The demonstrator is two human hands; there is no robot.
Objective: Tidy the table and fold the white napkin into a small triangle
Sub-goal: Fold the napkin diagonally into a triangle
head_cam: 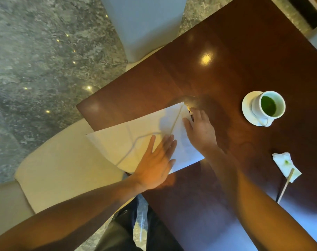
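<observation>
1. Head view: the white napkin [146, 136] lies flat on the near-left corner of the dark bench [226, 69], its left part hanging past the bench edge over a cream chair [63, 169].
2. Both hands are spread flat with fingers extended, grasping nothing. The left hand [156, 160] presses the napkin's middle; the right hand [199, 129] presses its right end, fingertips near the napkin's far tip.
3. Judged from its look, the napkin is light, soft and thin. It should crease easily but slide on the glossy bench, so a corner or folded edge is the place to pinch.
4. Its long axis runs from the chair side toward the cup [268, 105] on its saucer [248, 109], with a pointed end facing away from the person.
5. Right of the napkin lie a stained tissue [286, 165] and a stick [285, 185], not yet tidied.
</observation>
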